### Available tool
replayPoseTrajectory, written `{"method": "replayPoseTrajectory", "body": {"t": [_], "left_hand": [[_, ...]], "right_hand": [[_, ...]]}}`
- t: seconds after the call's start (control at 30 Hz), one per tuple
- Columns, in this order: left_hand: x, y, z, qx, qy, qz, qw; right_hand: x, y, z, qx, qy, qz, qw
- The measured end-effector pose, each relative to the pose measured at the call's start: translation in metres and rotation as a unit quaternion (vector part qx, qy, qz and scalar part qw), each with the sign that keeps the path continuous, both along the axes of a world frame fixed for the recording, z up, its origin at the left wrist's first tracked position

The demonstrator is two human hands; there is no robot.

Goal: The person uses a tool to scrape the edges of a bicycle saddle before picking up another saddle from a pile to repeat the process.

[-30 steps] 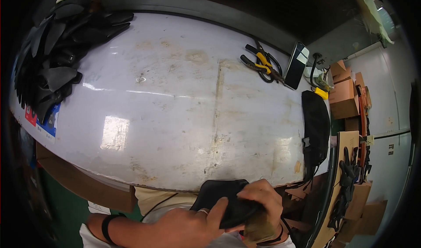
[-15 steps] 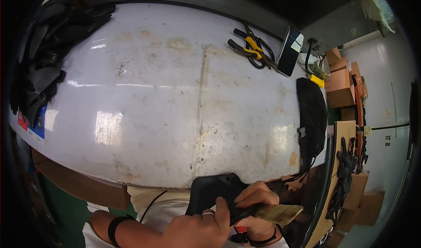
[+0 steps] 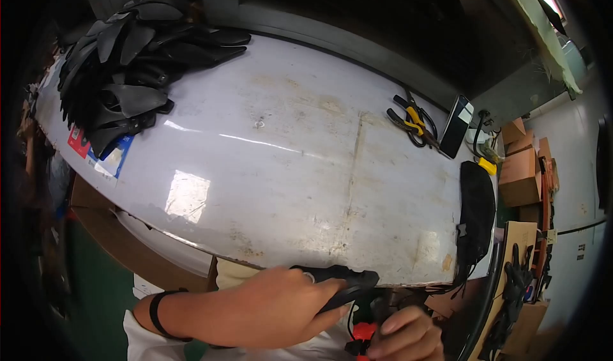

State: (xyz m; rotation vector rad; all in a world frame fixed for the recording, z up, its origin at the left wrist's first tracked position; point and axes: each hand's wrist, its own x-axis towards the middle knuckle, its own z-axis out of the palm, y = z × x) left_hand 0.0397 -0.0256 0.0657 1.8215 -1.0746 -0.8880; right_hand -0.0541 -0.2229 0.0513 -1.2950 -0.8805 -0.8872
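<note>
Head view: at the far left of the white table (image 3: 281, 182), a heap of black, curved pieces (image 3: 137, 76) is seen, overlapped and fanned out. A red and blue printed sheet (image 3: 119, 160) is partly covered by the heap's near end. Below the table's left edge, a brown cardboard box (image 3: 105, 211) is seen.

At lower left, a forearm ringed by a black band (image 3: 155, 316) is extended toward the centre. By the left hand (image 3: 287, 307) a black piece (image 3: 348, 280) is held at the table's near edge, on the person's side; the fingers are closed around it, with its right end left exposed. Whether the table is touched by it cannot be told. Below, a red item (image 3: 363, 331) is glimpsed between the hands.

The right hand (image 3: 408, 337) is held low, just right of the piece, with fingers curled. A dark, narrow shape is seen at the fingertips, blurred; whether it is gripped cannot be told.

Toward the far right corner, yellow-and-black-handled pliers (image 3: 408, 121) are laid beside a dark phone (image 3: 455, 131). Nearer, along the right edge, a black pouch (image 3: 477, 214) is laid lengthwise, a small yellow object (image 3: 487, 165) at its far end. Beyond the table, cardboard cartons (image 3: 520, 177) are stacked.
</note>
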Motion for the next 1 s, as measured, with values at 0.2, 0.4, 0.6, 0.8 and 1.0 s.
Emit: {"method": "replayPoseTrajectory", "body": {"t": [0.2,0.4,0.6,0.8,1.0], "left_hand": [[0.001,-0.009,0.002,0.053,-0.042,-0.01,0.998],[0.004,-0.01,0.0,0.056,-0.041,-0.017,0.997],[0.007,-0.011,0.001,0.08,-0.008,0.001,0.997],[0.014,-0.008,0.008,0.06,-0.001,-0.013,0.998],[0.014,-0.011,0.007,0.087,-0.007,-0.029,0.996]], "right_hand": [[0.017,0.014,0.003,-0.075,-0.024,0.161,0.984],[0.033,0.006,0.015,-0.17,0.021,0.201,0.965],[0.034,0.014,0.004,-0.041,0.064,0.148,0.986],[0.044,0.007,0.006,0.034,0.076,0.265,0.961],[0.045,-0.007,0.019,-0.191,0.005,0.229,0.955]]}}
